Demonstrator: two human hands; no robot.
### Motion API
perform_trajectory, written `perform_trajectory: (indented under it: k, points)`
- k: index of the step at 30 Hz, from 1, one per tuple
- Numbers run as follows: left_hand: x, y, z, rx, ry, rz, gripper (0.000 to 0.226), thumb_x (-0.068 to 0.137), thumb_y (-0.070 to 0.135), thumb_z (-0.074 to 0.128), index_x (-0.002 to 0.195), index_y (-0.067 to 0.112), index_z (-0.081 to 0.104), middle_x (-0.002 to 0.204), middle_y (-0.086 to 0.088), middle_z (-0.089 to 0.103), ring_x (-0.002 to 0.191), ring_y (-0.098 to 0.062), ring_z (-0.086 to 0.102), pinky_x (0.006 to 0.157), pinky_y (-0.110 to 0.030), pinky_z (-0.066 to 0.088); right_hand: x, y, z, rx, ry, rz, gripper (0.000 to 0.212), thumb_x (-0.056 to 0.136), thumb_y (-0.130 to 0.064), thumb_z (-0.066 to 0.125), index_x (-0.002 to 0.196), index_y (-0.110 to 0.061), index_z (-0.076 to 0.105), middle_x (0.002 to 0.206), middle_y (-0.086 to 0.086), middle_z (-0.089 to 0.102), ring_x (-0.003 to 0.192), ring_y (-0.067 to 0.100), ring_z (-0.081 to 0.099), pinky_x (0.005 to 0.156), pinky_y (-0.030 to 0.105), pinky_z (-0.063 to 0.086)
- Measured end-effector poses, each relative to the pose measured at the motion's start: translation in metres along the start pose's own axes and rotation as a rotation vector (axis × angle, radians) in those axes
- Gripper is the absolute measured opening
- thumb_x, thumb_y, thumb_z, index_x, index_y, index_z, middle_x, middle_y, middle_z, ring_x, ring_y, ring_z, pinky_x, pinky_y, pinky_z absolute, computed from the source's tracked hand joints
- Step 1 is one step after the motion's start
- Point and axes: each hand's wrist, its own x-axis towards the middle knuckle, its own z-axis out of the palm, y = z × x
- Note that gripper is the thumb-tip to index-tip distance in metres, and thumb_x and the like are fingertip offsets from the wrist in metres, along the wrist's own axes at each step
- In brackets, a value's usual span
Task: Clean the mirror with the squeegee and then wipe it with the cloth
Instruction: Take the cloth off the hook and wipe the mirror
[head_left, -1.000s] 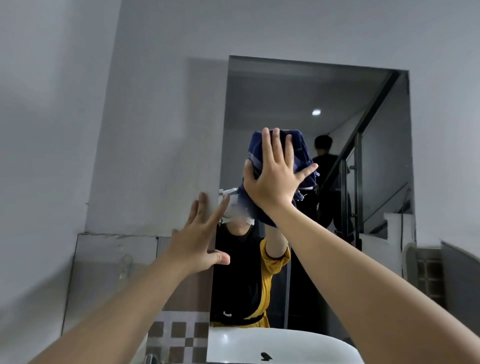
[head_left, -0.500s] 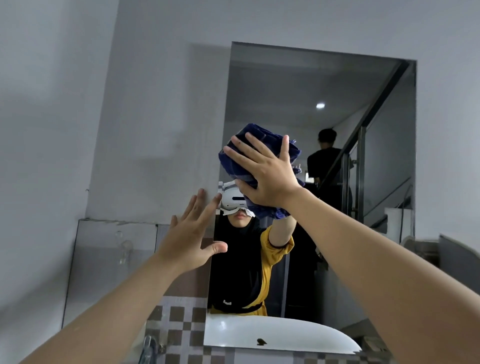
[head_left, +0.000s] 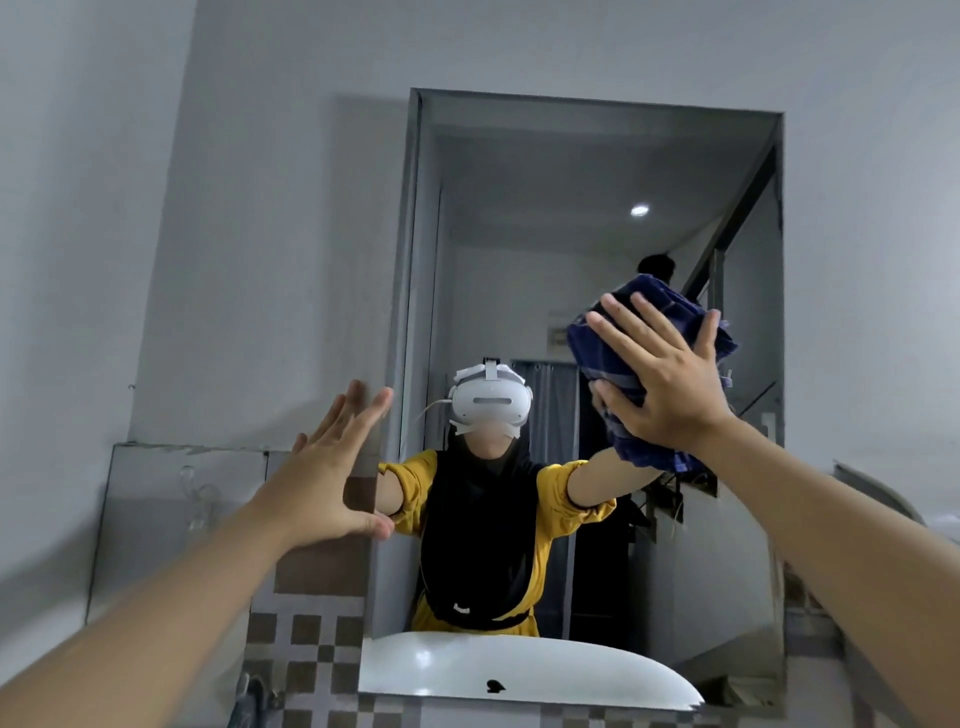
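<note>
The dark blue cloth (head_left: 618, 353) is bunched against the right half of the mirror (head_left: 519, 218), about halfway up the glass. The right hand (head_left: 662, 379) lies flat over it, fingers spread wide and pointing up and to the left, palm pressing the wad onto the glass rather than curling round it. Cloth shows above the fingertips and hangs out below the wrist, so the bundle's long axis runs roughly up and down under the palm.

The left hand (head_left: 327, 478) is open and empty, fingers together, flat against the wall by the mirror's left edge, apparently as a brace. No squeegee is in view, so this looks like the wiping stage.

From the cloth, most of the unwiped-looking glass lies to the left and above; the right edge of the mirror is near. The right hand is the one placed to carry the next stroke, likely across or upward. Below the mirror sits a white basin (head_left: 519, 670).
</note>
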Motion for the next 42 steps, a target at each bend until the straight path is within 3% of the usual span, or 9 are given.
perform_trajectory:
  k: [8,14,18,21,25,30,36,42]
  points:
    - [0.001,0.001,0.003,0.053,0.002,-0.047,0.136,0.054,0.052,0.082,0.134,0.052,-0.028,0.148,0.013,-0.035,0.140,-0.015,-0.022,0.111,-0.053,0.002,-0.032,0.044,0.000,0.093,0.136,0.362,0.066,0.087,-0.050,0.042,0.149,-0.035,0.026,0.158,-0.009,0.025,0.148,0.015,0.012,0.106,0.073,-0.006]
    - [-0.002,0.010,0.001,0.091,-0.017,-0.089,0.136,0.058,0.050,0.081,0.133,0.048,-0.032,0.147,0.009,-0.037,0.139,-0.018,-0.022,0.110,-0.060,0.004,-0.047,0.024,0.005,0.147,0.182,0.686,0.067,0.089,-0.044,0.046,0.150,-0.038,0.019,0.160,-0.011,0.019,0.149,0.017,0.010,0.106,0.074,-0.004]
    - [-0.014,0.012,0.006,0.149,0.008,-0.132,0.123,0.065,0.061,0.070,0.134,0.047,-0.031,0.152,0.001,-0.030,0.141,-0.024,-0.016,0.105,-0.069,0.007,-0.042,-0.013,0.011,0.168,0.184,0.843,0.069,0.091,-0.042,0.045,0.151,-0.037,0.011,0.161,-0.010,0.012,0.149,0.018,0.006,0.103,0.079,0.000]
    - [-0.030,0.008,0.017,0.211,0.037,-0.120,0.108,0.067,0.079,0.048,0.138,0.044,-0.026,0.154,-0.007,-0.023,0.143,-0.029,-0.008,0.107,-0.068,0.014,-0.029,-0.048,0.016,0.183,0.178,0.798,0.071,0.089,-0.043,0.046,0.151,-0.036,0.012,0.161,-0.008,0.014,0.149,0.020,0.008,0.100,0.079,-0.002]
    - [-0.042,0.000,0.034,0.163,-0.008,-0.073,0.107,0.053,0.095,0.020,0.138,0.046,-0.025,0.148,-0.004,-0.036,0.139,-0.028,-0.021,0.105,-0.062,0.004,-0.004,-0.104,0.026,0.198,0.161,0.677,0.071,0.086,-0.045,0.050,0.150,-0.036,0.019,0.160,-0.007,0.019,0.148,0.021,0.015,0.099,0.079,-0.003]
    - [-0.043,-0.009,0.043,0.134,-0.015,-0.063,0.118,0.061,0.073,0.061,0.138,0.046,-0.024,0.144,0.004,-0.045,0.134,-0.025,-0.035,0.104,-0.069,0.004,0.036,-0.164,0.034,0.208,0.152,0.570,0.071,0.083,-0.043,0.050,0.149,-0.034,0.026,0.158,-0.005,0.027,0.147,0.020,0.019,0.099,0.079,0.000]
    - [-0.044,-0.011,0.046,0.199,0.001,-0.039,0.117,0.059,0.079,0.052,0.136,0.045,-0.029,0.141,0.003,-0.049,0.133,-0.025,-0.037,0.104,-0.066,0.003,0.065,-0.206,0.040,0.204,0.106,0.332,0.072,0.083,-0.041,0.051,0.149,-0.034,0.024,0.158,-0.005,0.026,0.147,0.022,0.016,0.100,0.077,-0.001]
    - [-0.047,-0.016,0.051,0.238,0.041,-0.023,0.112,0.059,0.081,0.043,0.147,0.034,-0.007,0.155,-0.006,-0.023,0.142,-0.034,-0.008,0.098,-0.071,0.018,0.063,-0.209,0.042,0.172,0.078,0.129,0.065,0.085,-0.040,0.053,0.146,-0.034,0.032,0.155,-0.006,0.033,0.146,0.020,0.021,0.102,0.076,0.001]
